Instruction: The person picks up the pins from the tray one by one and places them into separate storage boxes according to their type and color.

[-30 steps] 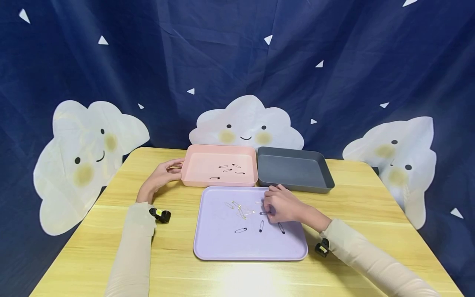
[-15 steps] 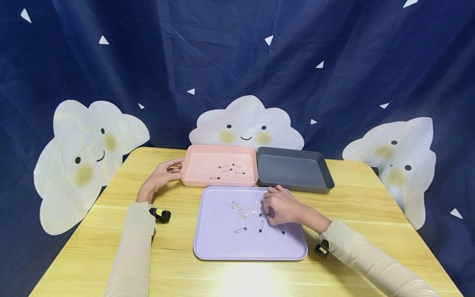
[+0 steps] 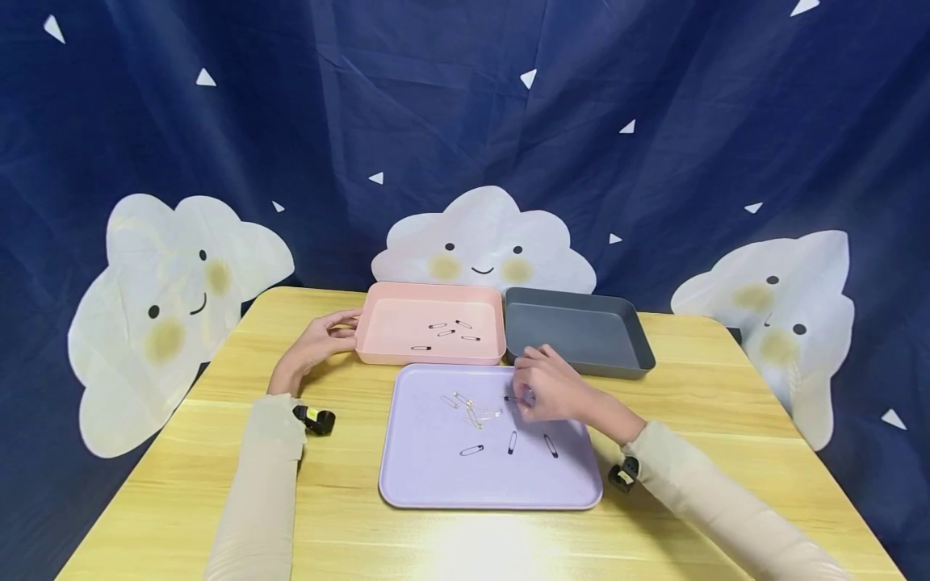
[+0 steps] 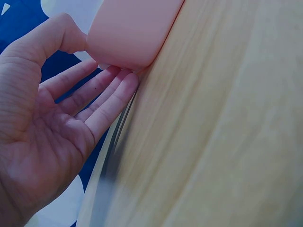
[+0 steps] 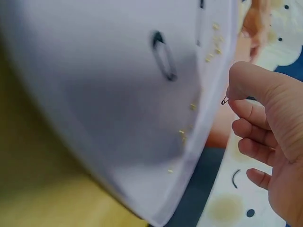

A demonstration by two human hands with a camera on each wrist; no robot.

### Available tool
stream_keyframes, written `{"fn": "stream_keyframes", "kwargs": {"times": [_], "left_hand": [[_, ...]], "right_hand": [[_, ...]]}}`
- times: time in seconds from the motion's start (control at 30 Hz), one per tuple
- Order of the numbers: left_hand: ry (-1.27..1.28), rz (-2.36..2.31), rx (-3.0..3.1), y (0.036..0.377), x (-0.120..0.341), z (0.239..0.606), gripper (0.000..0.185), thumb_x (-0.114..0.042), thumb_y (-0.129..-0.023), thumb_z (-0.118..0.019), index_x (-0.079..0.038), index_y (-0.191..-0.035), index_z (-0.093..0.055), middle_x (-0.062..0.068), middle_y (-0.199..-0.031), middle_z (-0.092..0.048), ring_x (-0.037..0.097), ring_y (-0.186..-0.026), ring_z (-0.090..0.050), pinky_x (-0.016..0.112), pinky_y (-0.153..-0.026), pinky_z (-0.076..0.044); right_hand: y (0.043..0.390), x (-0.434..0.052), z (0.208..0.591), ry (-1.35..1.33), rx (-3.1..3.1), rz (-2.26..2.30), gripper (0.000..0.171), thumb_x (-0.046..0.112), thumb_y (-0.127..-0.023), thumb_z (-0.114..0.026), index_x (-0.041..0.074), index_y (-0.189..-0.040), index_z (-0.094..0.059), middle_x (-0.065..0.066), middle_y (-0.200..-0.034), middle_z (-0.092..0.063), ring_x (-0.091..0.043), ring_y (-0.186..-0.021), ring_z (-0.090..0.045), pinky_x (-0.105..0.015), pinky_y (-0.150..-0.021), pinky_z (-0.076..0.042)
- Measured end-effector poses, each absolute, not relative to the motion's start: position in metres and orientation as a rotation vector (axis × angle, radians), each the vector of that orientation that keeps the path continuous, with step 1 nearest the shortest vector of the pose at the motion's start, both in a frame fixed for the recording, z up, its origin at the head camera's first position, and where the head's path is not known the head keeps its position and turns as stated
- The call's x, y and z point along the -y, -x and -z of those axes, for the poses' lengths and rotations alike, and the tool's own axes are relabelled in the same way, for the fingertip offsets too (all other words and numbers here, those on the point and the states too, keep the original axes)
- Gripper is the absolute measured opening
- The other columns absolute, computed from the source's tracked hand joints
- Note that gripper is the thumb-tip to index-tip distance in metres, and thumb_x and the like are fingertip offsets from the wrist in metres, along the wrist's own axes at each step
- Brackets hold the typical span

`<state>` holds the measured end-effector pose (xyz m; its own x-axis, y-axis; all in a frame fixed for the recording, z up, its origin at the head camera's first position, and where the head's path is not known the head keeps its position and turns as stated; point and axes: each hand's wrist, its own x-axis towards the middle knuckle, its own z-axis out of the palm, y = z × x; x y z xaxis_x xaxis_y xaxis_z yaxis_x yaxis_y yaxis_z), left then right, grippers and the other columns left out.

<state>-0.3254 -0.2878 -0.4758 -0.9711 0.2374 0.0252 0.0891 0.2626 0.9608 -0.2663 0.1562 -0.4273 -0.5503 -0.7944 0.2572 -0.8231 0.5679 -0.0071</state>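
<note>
On the wooden table (image 3: 182, 484), the lavender tray (image 3: 436, 476) holds three black safety pins (image 3: 512, 441) toward 5 o'clock and a pale cluster (image 3: 468, 407) near its centre. At 12 o'clock, the pink bin (image 3: 385, 311) contains four pins; the grey bin (image 3: 581, 331) sits at 1 o'clock. The right hand (image 3: 552, 391) pinches a black pin (image 3: 513, 399) above the tray. The left hand (image 3: 320, 343), fingers straight, touches the pink bin's side.

Empty grey tray (image 3: 577, 335) on yellow wooden table (image 3: 182, 476); cloud-print navy backdrop (image 3: 465, 121) behind.
</note>
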Motion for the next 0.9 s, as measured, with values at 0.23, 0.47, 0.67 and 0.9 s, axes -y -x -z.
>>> {"fn": "stream_keyframes", "kwargs": {"times": [0.23, 0.47, 0.67, 0.9], "left_hand": [[-0.308, -1.824, -2.381, 0.325, 0.289, 0.475, 0.068, 0.002, -0.091, -0.066, 0.002, -0.153, -0.040, 0.033, -0.145, -0.049, 0.050, -0.133, -0.051, 0.012, -0.087, -0.052], [-0.311, -1.817, -2.375, 0.326, 0.290, 0.476, 0.068, 0.001, -0.091, -0.065, 0.002, -0.154, -0.039, 0.033, -0.146, -0.047, 0.050, -0.134, -0.049, 0.012, -0.088, -0.051], [-0.324, -1.830, -2.360, 0.327, 0.290, 0.478, 0.069, 0.003, -0.090, -0.065, 0.003, -0.154, -0.039, 0.034, -0.146, -0.047, 0.051, -0.134, -0.049, 0.012, -0.088, -0.052], [-0.319, -1.818, -2.371, 0.328, 0.291, 0.479, 0.069, 0.001, -0.090, -0.065, 0.003, -0.154, -0.039, 0.033, -0.146, -0.047, 0.050, -0.134, -0.050, 0.012, -0.088, -0.051]], "right_hand": [[0.286, -0.144, 0.407, -1.299, 2.531, -0.228, 0.010, 0.016, -0.069, -0.076, 0.018, -0.070, -0.066, 0.005, -0.075, -0.057, -0.015, -0.079, -0.039, -0.037, -0.080, -0.034], [0.307, -0.126, 0.390, -1.269, 2.473, -0.229, 0.009, 0.014, -0.070, -0.076, 0.016, -0.072, -0.067, 0.003, -0.077, -0.060, -0.018, -0.080, -0.042, -0.040, -0.083, -0.036], [0.321, -0.111, 0.389, -1.239, 2.466, -0.207, 0.008, 0.015, -0.073, -0.074, 0.015, -0.074, -0.066, 0.003, -0.078, -0.058, -0.021, -0.084, -0.046, -0.041, -0.085, -0.038], [0.335, -0.098, 0.398, -1.202, 2.460, -0.196, 0.007, 0.016, -0.071, -0.073, 0.016, -0.075, -0.067, 0.003, -0.080, -0.059, -0.022, -0.086, -0.050, -0.043, -0.088, -0.040]]}}
